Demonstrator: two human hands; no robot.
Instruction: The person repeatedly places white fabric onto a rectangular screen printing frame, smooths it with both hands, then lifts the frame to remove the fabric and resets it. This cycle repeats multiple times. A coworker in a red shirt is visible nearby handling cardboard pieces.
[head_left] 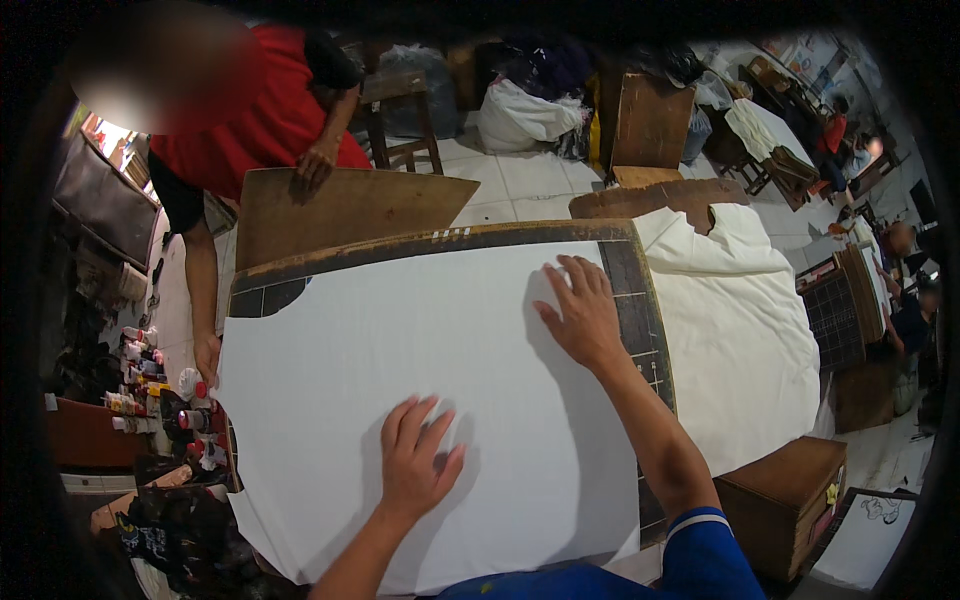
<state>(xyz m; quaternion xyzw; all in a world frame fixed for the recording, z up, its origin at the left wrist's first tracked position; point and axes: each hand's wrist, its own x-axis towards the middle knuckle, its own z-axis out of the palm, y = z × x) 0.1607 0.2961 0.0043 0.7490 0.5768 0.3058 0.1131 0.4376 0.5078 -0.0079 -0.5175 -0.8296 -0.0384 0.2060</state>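
A white cut fabric panel (pixel 400 330) lies spread over a dark board (pixel 632 300) with pale grid lines and a worn brown rim. My left hand (pixel 418 462) is over the middle of its near half, fingers apart and holding nothing. Farther off, near the panel's right edge, my right hand (pixel 580 312) has its fingers spread, palm down. Whether either palm presses on the fabric is hard to tell. Across the board a person in a red top (pixel 270 110) has one hand (pixel 207 358) at the panel's left edge and the other on a brown wooden panel (pixel 350 205).
Cream fabric (pixel 740 340) is draped to the right of the board. Below it stands a wooden box (pixel 785 490). Bottles (pixel 190 418) crowd the left side, above dark bundled cloth (pixel 190 530). A wooden chair (pixel 400 120) and a white sack (pixel 530 115) stand behind.
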